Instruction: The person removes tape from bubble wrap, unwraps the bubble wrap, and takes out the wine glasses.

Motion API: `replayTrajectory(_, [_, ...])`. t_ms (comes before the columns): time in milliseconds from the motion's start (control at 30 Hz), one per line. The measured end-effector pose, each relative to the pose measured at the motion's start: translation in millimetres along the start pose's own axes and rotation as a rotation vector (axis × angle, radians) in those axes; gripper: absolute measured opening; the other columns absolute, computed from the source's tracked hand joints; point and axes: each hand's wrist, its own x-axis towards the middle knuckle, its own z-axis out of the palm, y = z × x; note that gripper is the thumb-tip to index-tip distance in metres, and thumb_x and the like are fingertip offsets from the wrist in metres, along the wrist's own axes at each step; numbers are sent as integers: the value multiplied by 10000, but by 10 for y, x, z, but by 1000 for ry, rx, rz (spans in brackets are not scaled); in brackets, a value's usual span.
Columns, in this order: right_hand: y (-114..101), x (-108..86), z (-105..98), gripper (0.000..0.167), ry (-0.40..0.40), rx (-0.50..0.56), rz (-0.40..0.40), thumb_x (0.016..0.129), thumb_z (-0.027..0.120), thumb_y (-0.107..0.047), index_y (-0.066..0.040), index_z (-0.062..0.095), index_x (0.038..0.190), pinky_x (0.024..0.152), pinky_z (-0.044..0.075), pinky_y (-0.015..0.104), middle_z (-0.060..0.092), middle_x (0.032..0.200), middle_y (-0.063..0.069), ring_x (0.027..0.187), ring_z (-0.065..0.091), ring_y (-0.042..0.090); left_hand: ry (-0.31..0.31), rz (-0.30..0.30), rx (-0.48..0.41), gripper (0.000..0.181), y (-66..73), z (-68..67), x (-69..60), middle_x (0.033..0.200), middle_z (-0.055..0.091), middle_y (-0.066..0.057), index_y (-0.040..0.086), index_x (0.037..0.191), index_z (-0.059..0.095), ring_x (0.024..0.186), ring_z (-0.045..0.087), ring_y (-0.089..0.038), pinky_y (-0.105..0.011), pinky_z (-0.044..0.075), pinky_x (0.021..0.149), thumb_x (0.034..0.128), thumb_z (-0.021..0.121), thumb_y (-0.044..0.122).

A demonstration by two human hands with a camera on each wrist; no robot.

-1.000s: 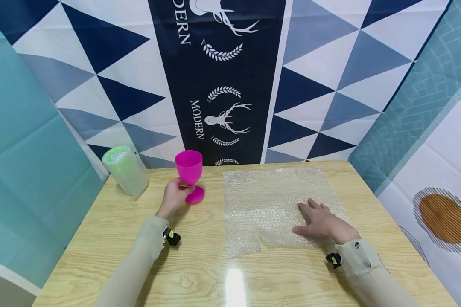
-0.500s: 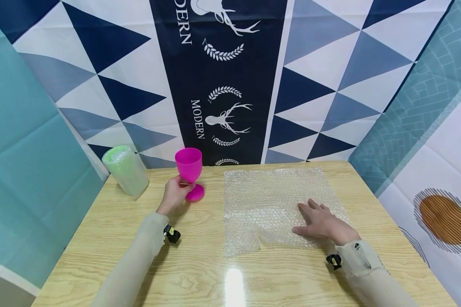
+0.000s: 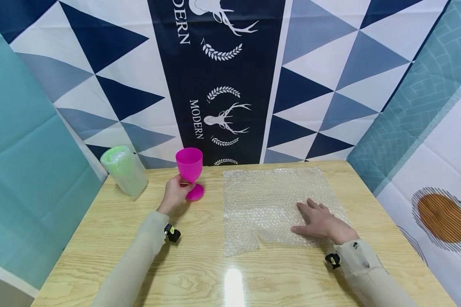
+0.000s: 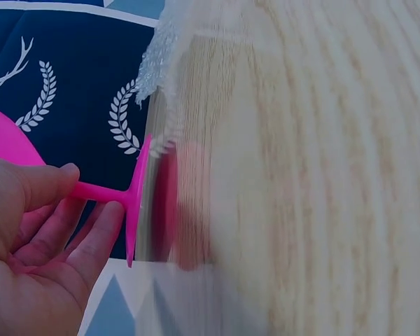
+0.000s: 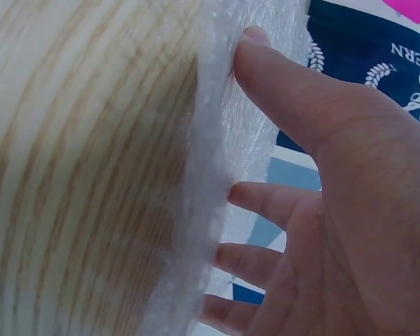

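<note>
Seemingly steadying: pinching pink cup [image 3: 190, 163], far left, with left hand [image 3: 173, 194]; touching bubble wrap [image 3: 261, 196], right, with spread, empty right hand [image 3: 322, 224]. Next, likely needs steadiness.

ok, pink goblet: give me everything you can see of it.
The bright pink stemmed goblet has a rounded bowl, slim stem and flat round foot, all one colour; it looks like smooth plastic. It is roughly upright, mouth up; the bottom of the bowl's inside is hidden. The person's left hand pinches the stem, and the foot seems just clear of the pale wood-grain table, near its far edge, left of the clear bubble-wrap sheet.
</note>
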Motion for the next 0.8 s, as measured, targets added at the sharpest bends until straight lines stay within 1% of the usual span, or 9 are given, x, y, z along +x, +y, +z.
replayTrajectory(267, [-11, -4, -9, 1018, -2, 2, -6, 851, 713, -670, -21, 380, 1562, 1013, 307, 857, 201, 1611, 394, 1400, 208, 711, 6, -25, 4, 317, 5, -59, 58, 1181, 700, -250, -50, 1229, 647, 1089, 697, -381, -445, 610, 928, 947, 716, 78])
replayTrajectory(467, [-12, -32, -14, 1010, 17, 4, -19, 857, 709, -667, -15, 387, 1558, 1000, 298, 870, 204, 1607, 399, 1393, 209, 719, 11, -21, 7, 297, 21, -37, 109, 1173, 700, -253, -54, 1210, 648, 1069, 704, -383, -424, 620, 905, 948, 718, 68])
replayTrajectory(733, [0, -28, 15, 1000, 21, -13, -20, 866, 698, -665, -13, 385, 1557, 989, 284, 887, 199, 1603, 405, 1384, 207, 730, 25, -5, -1, 290, 37, -16, 104, 1141, 714, -243, -41, 1190, 666, 1032, 716, -367, -442, 614, 914, 932, 737, 73])
replayTrajectory(800, [-5, -31, 17, 1002, 19, -11, -19, 867, 695, -668, -16, 381, 1560, 994, 277, 887, 196, 1607, 402, 1389, 203, 727, 26, -12, -7, 291, 35, -17, 105, 1151, 713, -239, -36, 1194, 666, 1046, 714, -366, -446, 612, 923, 933, 737, 74])
